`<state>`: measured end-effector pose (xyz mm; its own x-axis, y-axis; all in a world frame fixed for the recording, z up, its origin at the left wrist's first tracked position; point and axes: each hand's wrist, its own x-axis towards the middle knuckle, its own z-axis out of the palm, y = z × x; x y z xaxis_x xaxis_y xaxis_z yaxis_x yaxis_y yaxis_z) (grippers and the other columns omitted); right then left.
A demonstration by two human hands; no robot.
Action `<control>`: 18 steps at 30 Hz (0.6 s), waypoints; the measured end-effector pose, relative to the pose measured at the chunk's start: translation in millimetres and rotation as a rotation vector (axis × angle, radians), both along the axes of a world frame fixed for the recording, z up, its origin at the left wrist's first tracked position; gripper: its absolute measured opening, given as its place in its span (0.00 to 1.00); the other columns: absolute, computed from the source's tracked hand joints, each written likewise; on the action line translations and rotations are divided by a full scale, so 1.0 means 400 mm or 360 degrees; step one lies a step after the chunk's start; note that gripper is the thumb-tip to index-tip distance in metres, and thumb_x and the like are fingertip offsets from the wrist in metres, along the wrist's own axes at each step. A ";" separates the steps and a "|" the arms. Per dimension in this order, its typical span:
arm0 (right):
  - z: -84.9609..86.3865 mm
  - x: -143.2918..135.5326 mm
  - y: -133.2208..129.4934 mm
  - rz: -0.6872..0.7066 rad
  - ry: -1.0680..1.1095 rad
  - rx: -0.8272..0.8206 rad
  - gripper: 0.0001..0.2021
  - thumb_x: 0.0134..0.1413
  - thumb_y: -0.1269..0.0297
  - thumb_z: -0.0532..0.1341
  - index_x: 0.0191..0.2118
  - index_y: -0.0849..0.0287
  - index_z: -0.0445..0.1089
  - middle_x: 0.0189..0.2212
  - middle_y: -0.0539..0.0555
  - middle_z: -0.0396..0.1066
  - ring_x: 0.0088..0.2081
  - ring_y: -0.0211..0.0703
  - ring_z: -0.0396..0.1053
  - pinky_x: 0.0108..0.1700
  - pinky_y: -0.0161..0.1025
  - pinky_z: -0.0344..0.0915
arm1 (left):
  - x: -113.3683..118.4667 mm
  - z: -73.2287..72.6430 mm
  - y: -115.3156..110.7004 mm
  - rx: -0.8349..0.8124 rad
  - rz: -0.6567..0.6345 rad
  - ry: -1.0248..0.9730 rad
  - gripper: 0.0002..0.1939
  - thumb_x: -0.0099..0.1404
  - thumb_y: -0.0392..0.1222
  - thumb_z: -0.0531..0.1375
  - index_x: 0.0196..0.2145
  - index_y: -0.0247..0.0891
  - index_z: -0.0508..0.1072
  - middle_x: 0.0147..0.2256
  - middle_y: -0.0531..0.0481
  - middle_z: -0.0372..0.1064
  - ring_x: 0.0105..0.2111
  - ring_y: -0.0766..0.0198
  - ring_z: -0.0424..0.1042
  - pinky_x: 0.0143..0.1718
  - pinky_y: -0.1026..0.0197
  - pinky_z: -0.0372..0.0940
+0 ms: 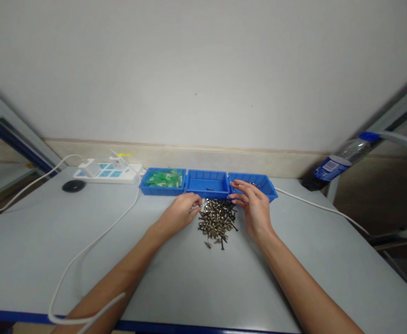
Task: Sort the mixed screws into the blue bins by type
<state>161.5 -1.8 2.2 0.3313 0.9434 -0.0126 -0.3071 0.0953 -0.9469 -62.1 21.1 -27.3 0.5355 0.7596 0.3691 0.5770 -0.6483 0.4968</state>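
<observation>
A heap of mixed screws [217, 220], brass-coloured and black, lies on the table between my two hands. My left hand [181, 211] is at the heap's left edge, its fingers closed in a pinch; what they hold is too small to make out. Over the near left part of the right blue bin [271, 189] is my right hand [255, 206], fingers curved, with what looks like a small screw [234, 189] at the fingertips. Some screws show inside that bin. The middle blue bin [206, 182] has a small dark screw on its floor.
Green plastic pieces [165, 178] fill the left blue bin [162, 191]. A white power strip [111, 174] and a black disc [73, 186] are at the far left. White cables [95, 241] cross the table. A dark drink bottle [333, 167] leans at the right.
</observation>
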 end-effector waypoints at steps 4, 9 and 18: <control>0.000 0.001 0.000 0.0072 -0.0017 -0.0025 0.11 0.48 0.60 0.69 0.38 0.60 0.79 0.42 0.58 0.80 0.29 0.38 0.76 0.30 0.33 0.70 | 0.003 0.012 0.000 -0.0144 0.0015 -0.0070 0.07 0.60 0.27 0.59 0.32 0.36 0.74 0.28 0.51 0.74 0.30 0.63 0.73 0.35 0.63 0.66; 0.001 0.002 -0.002 0.0210 -0.0033 -0.0070 0.11 0.47 0.58 0.70 0.35 0.59 0.79 0.38 0.57 0.81 0.28 0.38 0.75 0.30 0.33 0.69 | 0.013 0.032 -0.006 -0.0070 0.0018 -0.0209 0.08 0.62 0.30 0.59 0.34 0.35 0.78 0.30 0.48 0.76 0.28 0.65 0.73 0.34 0.63 0.68; 0.003 -0.020 -0.010 0.0654 -0.0473 0.0013 0.11 0.46 0.56 0.71 0.32 0.58 0.80 0.27 0.55 0.79 0.26 0.40 0.73 0.31 0.37 0.68 | 0.038 0.075 -0.023 -0.0574 0.0245 -0.0783 0.06 0.59 0.39 0.67 0.33 0.35 0.80 0.33 0.45 0.81 0.32 0.60 0.80 0.39 0.58 0.77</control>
<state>153.7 -5.9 3.3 -0.0795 0.9963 0.0340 -0.0383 0.0310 -0.9988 -47.0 11.8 2.7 0.2428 0.9371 0.2506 0.2989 -0.3180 0.8997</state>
